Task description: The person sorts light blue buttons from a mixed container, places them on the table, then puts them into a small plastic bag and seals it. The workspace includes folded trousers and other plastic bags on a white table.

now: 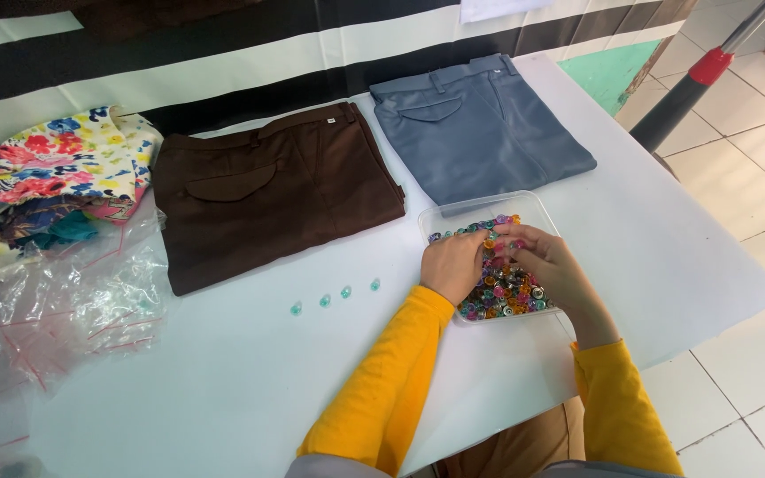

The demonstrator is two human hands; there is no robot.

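Left hand (453,265): yellow sleeve reaching in from the lower centre, forearm angled up and to the right, knuckles up, fingers curled down into the clear plastic tray (453,215). Right hand (549,264): sleeve entering from the lower right, wrist bent inward, fingers pointing left toward the other hand. The two hands meet over the tray, fingertips touching or nearly so, resting on the coloured beads (506,296) (whether either pinches a single bead cannot be told).

Tray: rectangular, long axis running from the person toward the far edge, tilted slightly left; it sits right of centre on the white bench (241,381), its far end just beside the grey folded trousers (475,133).

Brown folded trousers (267,199): left of the grey pair, waistbands toward the far edge.

Four small teal beads (336,296): a loose row on bare bench, left of the hands, rising toward the right.

Open room: bare bench in front of and left of the sleeves; right bench edge well apart from the tray. Crumpled clear bags (64,301) and floral fabric (46,168) occupy the left end.
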